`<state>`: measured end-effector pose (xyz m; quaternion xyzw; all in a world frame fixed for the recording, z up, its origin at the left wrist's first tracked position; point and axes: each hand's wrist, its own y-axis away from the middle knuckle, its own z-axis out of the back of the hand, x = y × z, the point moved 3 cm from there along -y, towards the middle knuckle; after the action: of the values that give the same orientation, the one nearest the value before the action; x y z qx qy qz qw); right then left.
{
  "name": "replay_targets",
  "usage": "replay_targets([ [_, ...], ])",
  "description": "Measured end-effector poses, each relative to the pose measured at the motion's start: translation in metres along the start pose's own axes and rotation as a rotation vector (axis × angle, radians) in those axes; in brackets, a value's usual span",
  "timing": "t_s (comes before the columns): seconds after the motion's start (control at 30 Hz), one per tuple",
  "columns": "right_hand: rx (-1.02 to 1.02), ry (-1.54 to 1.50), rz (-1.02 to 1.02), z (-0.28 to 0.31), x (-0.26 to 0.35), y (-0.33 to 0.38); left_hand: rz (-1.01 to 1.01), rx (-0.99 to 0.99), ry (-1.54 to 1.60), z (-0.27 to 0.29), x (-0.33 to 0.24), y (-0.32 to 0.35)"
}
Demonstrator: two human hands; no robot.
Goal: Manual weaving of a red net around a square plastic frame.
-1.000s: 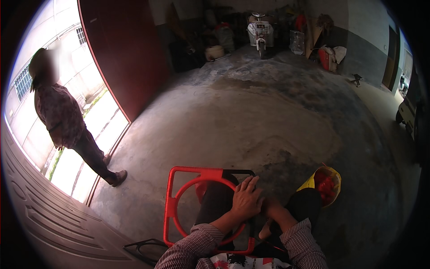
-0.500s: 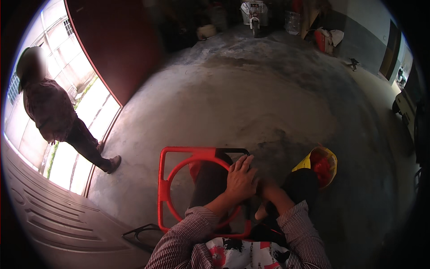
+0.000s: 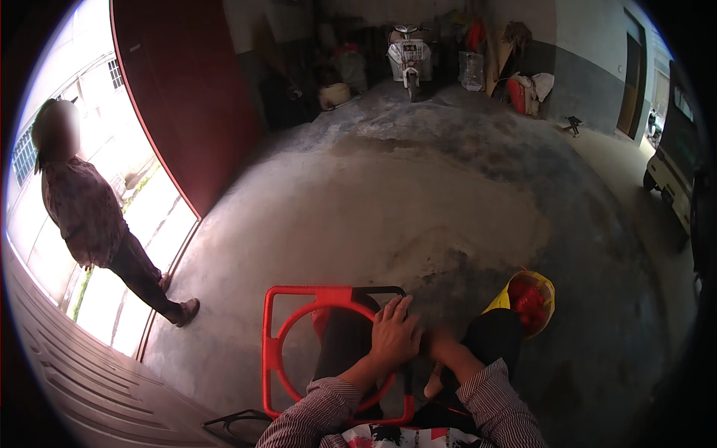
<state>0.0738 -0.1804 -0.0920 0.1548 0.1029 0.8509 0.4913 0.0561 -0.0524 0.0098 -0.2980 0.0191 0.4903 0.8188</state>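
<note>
A square frame with a ring inside it [image 3: 272, 351], mostly red with a black stretch at the upper right and right side, lies across my lap. My left hand [image 3: 394, 334] lies over its right part, the fingers bent over the black bar near the corner. Close beside it on the right is my right hand [image 3: 442, 345], dark and smeared by motion, so its fingers and anything in them cannot be made out. By my right knee stands a yellow bag [image 3: 496, 300] with red material [image 3: 529, 305] bunched inside it.
At the left a person [image 3: 97, 213] stands by the open doorway, beside a dark red door [image 3: 179, 97]. Across the concrete floor [image 3: 358, 201] stands a white scooter [image 3: 410, 60]. A vehicle [image 3: 668, 175] is at the right. A black thin-framed object [image 3: 239, 420] sits at my lower left.
The view has tilted up, so the frame, bag and my hands sit lower and more of the back wall shows. My left hand stays on the frame; the right remains blurred beside it.
</note>
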Motion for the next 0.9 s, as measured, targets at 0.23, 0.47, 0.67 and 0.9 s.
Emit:
replay_targets([
  [0.23, 0.088, -0.033, 0.004, 0.012, 0.003, 0.001, -0.011, -0.006, -0.001, 0.004, -0.001, -0.002],
  [0.47, 0.037, -0.062, 0.002, 0.017, 0.007, 0.002, -0.003, 0.010, 0.000, 0.004, 0.000, -0.002],
  [0.67, 0.043, -0.034, -0.002, 0.023, 0.008, 0.005, -0.004, 0.018, -0.011, 0.004, -0.001, -0.003],
  [0.9, 0.061, -0.067, -0.027, 0.030, 0.009, 0.009, 0.012, 0.023, -0.008, 0.004, -0.001, -0.003],
])
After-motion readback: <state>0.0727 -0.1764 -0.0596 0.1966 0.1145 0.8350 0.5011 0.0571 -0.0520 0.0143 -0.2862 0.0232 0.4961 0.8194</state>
